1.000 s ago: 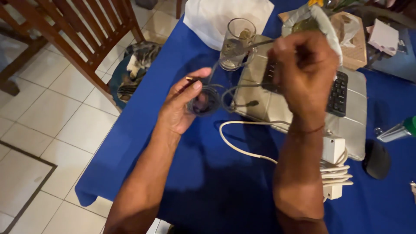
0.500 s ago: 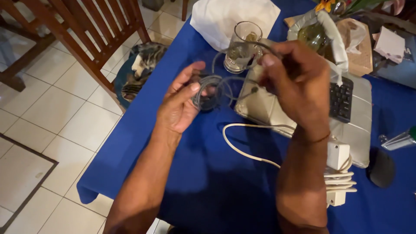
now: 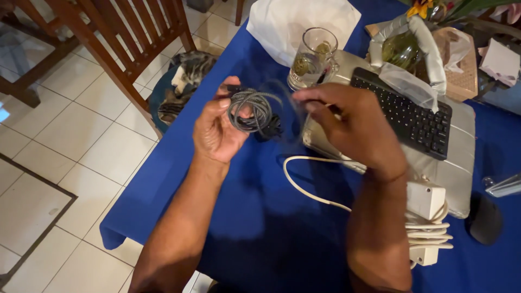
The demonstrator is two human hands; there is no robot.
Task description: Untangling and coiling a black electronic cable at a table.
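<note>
Coiled grey cable (image 3: pixel 251 110) in left hand (image 3: pixel 217 133) fingers (right hand (image 3: pixel 353 127) beside, blurred).

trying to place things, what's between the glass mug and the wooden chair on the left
In the head view, bare blue tablecloth runs from the mug to the table edge; past it, a cat lies on a cushion on the tiled floor beside the chair.

The right hand (image 3: pixel 347 127) is motion-blurred, its fingers (image 3: pixel 309 100) smeared, hiding the grey cable's (image 3: pixel 251 110) loose end.
</note>
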